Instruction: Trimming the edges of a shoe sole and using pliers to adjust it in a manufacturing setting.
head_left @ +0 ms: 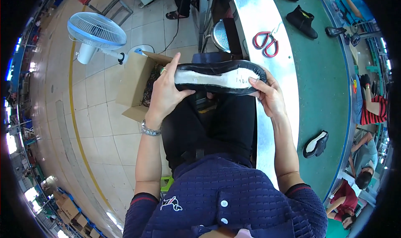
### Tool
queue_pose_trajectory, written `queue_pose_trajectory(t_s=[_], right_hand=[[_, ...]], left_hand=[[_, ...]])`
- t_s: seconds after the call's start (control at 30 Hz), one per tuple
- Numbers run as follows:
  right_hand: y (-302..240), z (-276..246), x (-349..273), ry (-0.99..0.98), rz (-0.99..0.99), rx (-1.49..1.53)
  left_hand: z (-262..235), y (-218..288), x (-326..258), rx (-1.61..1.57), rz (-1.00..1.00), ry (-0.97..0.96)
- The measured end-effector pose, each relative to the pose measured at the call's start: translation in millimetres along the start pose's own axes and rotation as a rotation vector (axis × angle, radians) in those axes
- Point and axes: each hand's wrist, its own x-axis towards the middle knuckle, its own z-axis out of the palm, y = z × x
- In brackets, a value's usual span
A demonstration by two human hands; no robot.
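Held lengthwise in front of me is a black shoe upper (204, 78), its white underside turned up and its dark edge gathered around it. My left hand (167, 84) grips one end, with the thumb below and the fingers along the far side. Around the other end my right hand (268, 91) is wrapped, its thumb pressing on the white underside. Red-handled scissors (267, 43) lie on the metal bench to the right, beyond my right hand.
The metal bench (267, 83) runs along my right, beside a green conveyor belt (319, 87) carrying a black boot (301, 22) and another shoe upper (316, 144). An open cardboard box (135, 81) and a fan (97, 31) stand on the left. Other people work beyond the belt.
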Motion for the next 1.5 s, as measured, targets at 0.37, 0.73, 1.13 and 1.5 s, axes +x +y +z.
queue_pose_trajectory(t_s=[0.37, 0.73, 1.13, 1.5], right_hand=[[39.7, -60.0, -59.9, -0.218, 0.241, -0.436], [106.0, -146.2, -74.7, 0.447, -0.188, -1.634], [-24.7, -25.8, -13.8, 0.242, -0.431, 0.075], [-33.8, 71.5, 161.5, 0.186, -0.541, 0.520]], left_hand=[[42.4, -27.4, -54.6, -0.860, -0.469, 0.240], [45.6, 9.6, -114.2, -1.201, -0.622, -0.469], [38.3, 18.9, 90.7, 0.092, 0.239, -0.649], [47.3, -46.2, 140.5, -0.676, -0.226, -0.562]])
